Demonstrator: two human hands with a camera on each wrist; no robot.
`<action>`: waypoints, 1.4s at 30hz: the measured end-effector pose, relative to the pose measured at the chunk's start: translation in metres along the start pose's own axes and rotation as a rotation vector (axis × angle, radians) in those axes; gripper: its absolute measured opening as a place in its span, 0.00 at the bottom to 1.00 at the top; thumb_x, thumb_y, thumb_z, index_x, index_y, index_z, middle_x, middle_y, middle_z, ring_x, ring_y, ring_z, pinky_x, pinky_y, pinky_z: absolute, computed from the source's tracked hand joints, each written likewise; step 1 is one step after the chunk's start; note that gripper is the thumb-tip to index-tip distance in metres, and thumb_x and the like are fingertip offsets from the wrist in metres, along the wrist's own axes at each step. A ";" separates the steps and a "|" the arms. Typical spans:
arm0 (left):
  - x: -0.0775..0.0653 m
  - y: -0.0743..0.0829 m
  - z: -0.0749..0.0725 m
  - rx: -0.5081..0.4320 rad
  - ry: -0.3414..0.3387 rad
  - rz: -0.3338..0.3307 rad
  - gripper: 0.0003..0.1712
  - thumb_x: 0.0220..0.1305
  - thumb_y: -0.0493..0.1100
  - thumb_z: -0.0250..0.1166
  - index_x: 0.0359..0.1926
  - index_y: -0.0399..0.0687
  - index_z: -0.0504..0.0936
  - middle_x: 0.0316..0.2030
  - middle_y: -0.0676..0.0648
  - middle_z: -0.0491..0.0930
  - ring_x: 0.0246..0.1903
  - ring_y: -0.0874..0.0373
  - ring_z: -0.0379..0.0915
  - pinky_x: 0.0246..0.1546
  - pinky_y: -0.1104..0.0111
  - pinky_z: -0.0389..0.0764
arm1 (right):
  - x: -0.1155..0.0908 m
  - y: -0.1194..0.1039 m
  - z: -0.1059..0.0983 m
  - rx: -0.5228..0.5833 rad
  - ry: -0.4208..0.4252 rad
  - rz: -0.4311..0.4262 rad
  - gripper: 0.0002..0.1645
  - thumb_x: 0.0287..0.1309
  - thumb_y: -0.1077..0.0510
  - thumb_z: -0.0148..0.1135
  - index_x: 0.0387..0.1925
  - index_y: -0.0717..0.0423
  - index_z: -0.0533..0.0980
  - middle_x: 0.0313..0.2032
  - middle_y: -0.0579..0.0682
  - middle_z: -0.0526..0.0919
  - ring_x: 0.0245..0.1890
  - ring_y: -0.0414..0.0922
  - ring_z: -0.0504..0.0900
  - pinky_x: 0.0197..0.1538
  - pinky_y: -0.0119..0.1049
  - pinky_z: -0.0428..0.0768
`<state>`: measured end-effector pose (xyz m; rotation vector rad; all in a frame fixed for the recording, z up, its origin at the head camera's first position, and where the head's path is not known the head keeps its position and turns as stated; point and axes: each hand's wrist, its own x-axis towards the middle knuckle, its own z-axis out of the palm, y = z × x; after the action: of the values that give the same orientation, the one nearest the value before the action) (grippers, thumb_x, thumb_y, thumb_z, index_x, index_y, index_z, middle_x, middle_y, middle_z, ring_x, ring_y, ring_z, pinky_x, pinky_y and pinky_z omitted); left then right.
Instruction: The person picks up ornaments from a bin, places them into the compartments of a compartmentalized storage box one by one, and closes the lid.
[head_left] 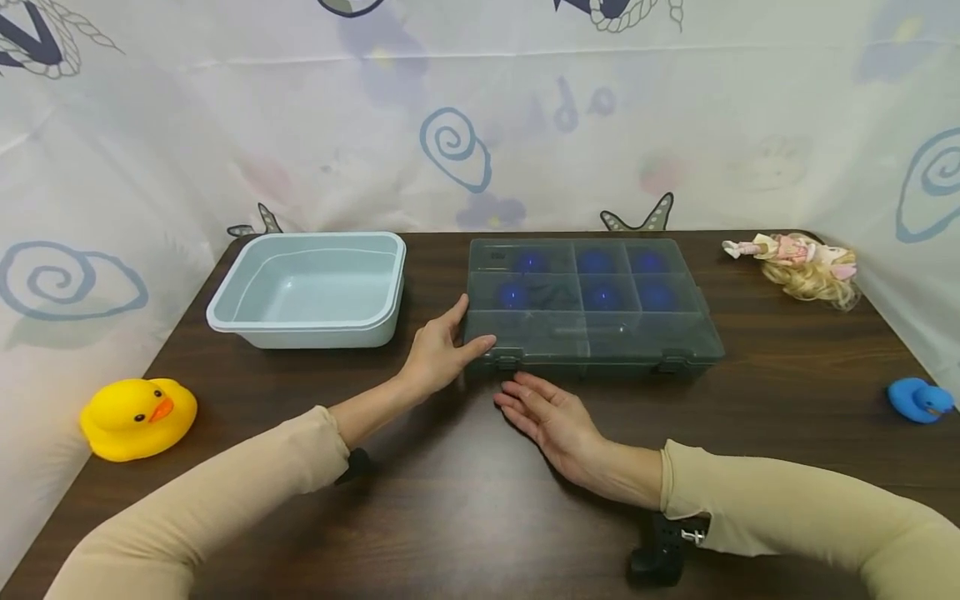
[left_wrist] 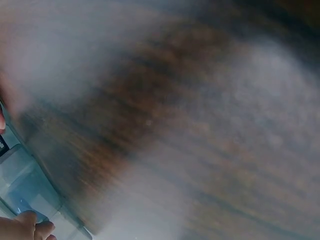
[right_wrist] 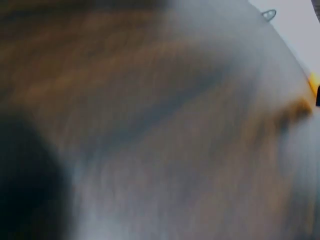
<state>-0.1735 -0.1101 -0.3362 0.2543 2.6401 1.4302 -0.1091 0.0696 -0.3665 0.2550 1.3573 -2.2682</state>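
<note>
Compartment box (head_left: 592, 304), lid closed, sits at the table's centre, the left hand (head_left: 438, 354) bracing its 9 o'clock corner with relaxed fingers, the right hand (head_left: 551, 417) flat and empty at 6 o'clock below the front latches (head_left: 508, 361), which likely need even lifting.

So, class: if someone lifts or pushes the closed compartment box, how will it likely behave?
The box looks like rigid plastic, so it should stay stiff. Being flat and wide, it would probably slide on the table rather than tip. The blue balls inside may roll about.
</note>
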 end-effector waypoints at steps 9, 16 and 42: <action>0.000 0.000 0.000 0.016 0.006 -0.003 0.46 0.61 0.47 0.65 0.71 0.36 0.49 0.68 0.40 0.58 0.65 0.53 0.59 0.60 0.61 0.69 | 0.001 0.003 0.002 0.040 0.048 -0.025 0.24 0.72 0.66 0.38 0.66 0.71 0.55 0.63 0.68 0.64 0.49 0.43 0.80 0.55 0.33 0.75; 0.000 0.002 0.000 0.017 0.006 0.007 0.46 0.61 0.47 0.65 0.71 0.36 0.49 0.67 0.40 0.59 0.64 0.53 0.61 0.59 0.62 0.70 | 0.001 0.002 -0.001 -0.025 0.014 -0.029 0.25 0.72 0.66 0.37 0.66 0.72 0.54 0.63 0.69 0.64 0.54 0.48 0.77 0.55 0.33 0.76; 0.000 0.001 0.000 0.106 0.029 0.005 0.45 0.61 0.49 0.65 0.71 0.36 0.52 0.66 0.38 0.62 0.63 0.52 0.63 0.59 0.58 0.70 | 0.023 -0.003 0.003 -0.130 0.026 -0.085 0.20 0.69 0.56 0.50 0.46 0.74 0.70 0.26 0.48 0.84 0.30 0.40 0.85 0.38 0.33 0.83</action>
<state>-0.1736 -0.1099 -0.3354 0.2527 2.7450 1.3065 -0.1303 0.0614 -0.3715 0.1864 1.5492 -2.2400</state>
